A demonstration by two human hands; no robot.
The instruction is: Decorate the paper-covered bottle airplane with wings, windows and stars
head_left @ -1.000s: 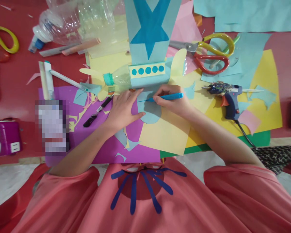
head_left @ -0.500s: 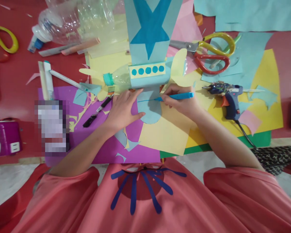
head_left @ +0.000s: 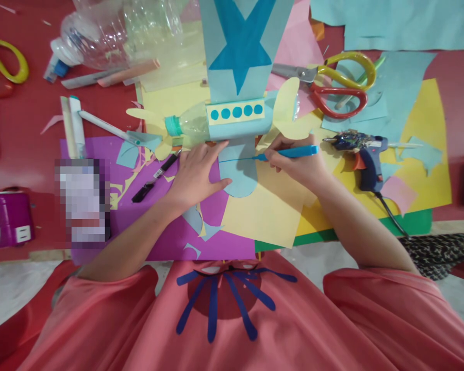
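A plastic bottle point(head_left: 193, 122) with a green cap lies sideways, wrapped in light blue paper with a strip of blue dots. From its far side extends a paper wing with a large blue star point(head_left: 240, 46); on the near side is a rounded light blue paper wing point(head_left: 237, 178) crossed by a thin blue line. My left hand point(head_left: 199, 172) lies with fingers spread at that near wing's left edge. In my right hand point(head_left: 294, 159) is a blue marker point(head_left: 298, 151), its tip at the line's right end. A black pen point(head_left: 154, 178) lies left of my left hand.
Scissors point(head_left: 342, 85) and a glue gun point(head_left: 365, 154) with a cord lie to the right. A phone point(head_left: 83, 201), more markers point(head_left: 77, 123) and clear plastic bottles point(head_left: 116, 36) are at left. Paper scraps and coloured sheets cover much of the red table point(head_left: 15, 129).
My right hand has moved slightly right with the marker, and the blue line now reaches the wing's right edge. My left hand stays in place.
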